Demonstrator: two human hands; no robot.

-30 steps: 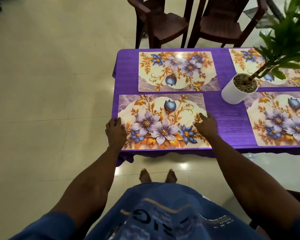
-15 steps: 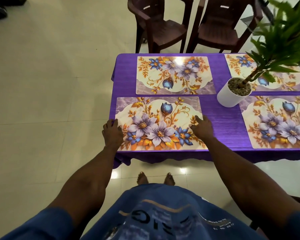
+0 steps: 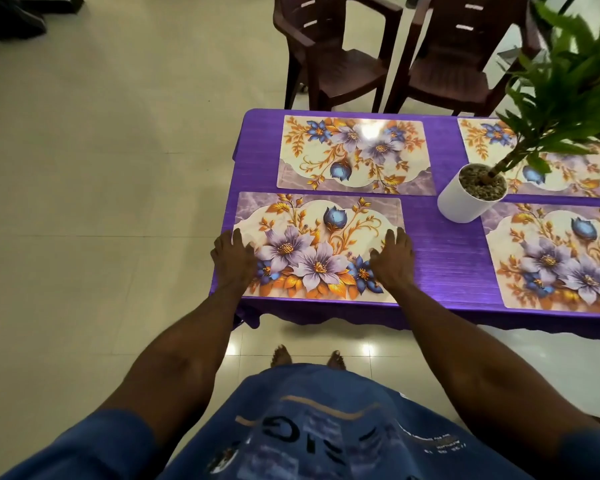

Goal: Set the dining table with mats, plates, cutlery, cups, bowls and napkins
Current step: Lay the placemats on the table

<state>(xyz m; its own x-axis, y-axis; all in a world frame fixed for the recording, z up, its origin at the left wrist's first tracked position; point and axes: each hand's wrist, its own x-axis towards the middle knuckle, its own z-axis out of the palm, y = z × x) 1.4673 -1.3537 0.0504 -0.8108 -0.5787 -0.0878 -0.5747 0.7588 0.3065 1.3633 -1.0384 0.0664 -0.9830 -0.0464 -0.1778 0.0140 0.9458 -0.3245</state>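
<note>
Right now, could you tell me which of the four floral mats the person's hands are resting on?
The near-left mat, at the table's front corner: the left hand and right hand lie flat on its two ends. The other three mats go untouched.

A rectangular table is covered in a purple, finely ribbed cloth. Four cream rectangular mats are printed with lilac and blue flowers, orange-gold leaves and a marbled mauve band: the nearest mat, one at twelve o'clock from it, one at three o'clock and one at two o'clock. A white cylindrical pot is filled with grey-brown gravel and topped with green leaves. Two dark brown plastic chairs are seen on cream floor tiles. A blue printed shirt is marked with black lettering.
</note>
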